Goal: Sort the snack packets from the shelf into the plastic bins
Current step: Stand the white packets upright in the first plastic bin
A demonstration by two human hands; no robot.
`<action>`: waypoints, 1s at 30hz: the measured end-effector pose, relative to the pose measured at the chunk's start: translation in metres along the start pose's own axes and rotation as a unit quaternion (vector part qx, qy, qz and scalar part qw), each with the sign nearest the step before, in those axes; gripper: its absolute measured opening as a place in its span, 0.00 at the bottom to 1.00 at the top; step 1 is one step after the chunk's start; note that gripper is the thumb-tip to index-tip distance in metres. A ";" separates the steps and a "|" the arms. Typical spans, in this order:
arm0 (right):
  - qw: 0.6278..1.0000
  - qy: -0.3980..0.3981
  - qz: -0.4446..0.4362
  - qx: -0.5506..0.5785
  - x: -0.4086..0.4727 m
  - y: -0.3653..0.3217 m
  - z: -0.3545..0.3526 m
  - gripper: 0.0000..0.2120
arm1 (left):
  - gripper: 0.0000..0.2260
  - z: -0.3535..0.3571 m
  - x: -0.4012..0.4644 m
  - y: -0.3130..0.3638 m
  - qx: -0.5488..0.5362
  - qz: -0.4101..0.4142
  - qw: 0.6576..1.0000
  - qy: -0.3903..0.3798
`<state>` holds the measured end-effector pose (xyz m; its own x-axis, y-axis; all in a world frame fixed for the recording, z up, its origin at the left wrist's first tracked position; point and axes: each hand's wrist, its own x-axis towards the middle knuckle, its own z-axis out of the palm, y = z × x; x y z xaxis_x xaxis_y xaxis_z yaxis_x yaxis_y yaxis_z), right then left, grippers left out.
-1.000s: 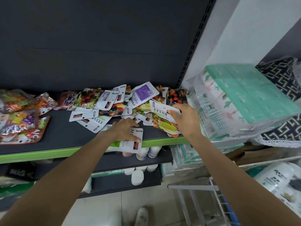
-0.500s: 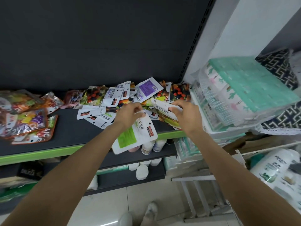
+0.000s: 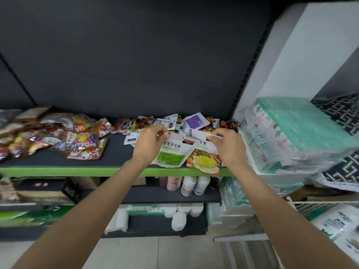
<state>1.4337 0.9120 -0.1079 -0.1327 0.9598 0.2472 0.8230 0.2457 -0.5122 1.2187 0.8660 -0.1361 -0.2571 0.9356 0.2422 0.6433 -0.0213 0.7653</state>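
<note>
Two packets are held up over the front edge of the dark shelf with green front lip [image 3: 77, 170]. The white flat pouch with a green label panel [image 3: 171, 154] is pinched at its top corner by the left hand [image 3: 150, 141], fingers curled onto the top edge. The white pouch printed with yellow-green fruit [image 3: 206, 162] is gripped at its top edge by the right hand [image 3: 229, 145], fingers curled over it. The two pouches hang side by side, edges overlapping, lower ends level with the green lip.

Behind the hands, a loose heap of white and fruit-printed packets [image 3: 174, 123] lies on the shelf against the dark back panel; a white packet with a purple label [image 3: 196, 122] sits on top. Well apart on the left of the same shelf, a pile of shiny multicoloured foil packets [image 3: 58, 136] is spread out.

A clear-wrapped pack of mint-green tissue [image 3: 295, 133] is stacked just beside the right hand. White bottles [image 3: 192, 184] are stored on the shelf below.
</note>
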 end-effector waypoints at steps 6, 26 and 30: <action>0.996 -0.028 -0.062 0.065 -0.013 -0.035 0.013 0.06 | 0.04 -0.052 -0.031 0.002 0.033 -0.004 0.996 0.087; 0.967 -0.101 -0.156 0.175 -0.060 -0.376 0.177 0.06 | 0.04 -0.376 -0.104 -0.182 0.065 -0.071 0.963 0.253; 0.961 -0.091 -0.160 0.204 -0.071 -0.452 0.217 0.06 | 0.05 -0.443 -0.108 -0.224 0.074 -0.089 0.952 0.284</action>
<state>0.9515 0.7626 -0.0722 -0.4678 0.8248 0.3175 0.4431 0.5297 -0.7232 0.7826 0.6134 -0.0696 -0.6937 0.5768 0.4313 0.6359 0.2092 0.7429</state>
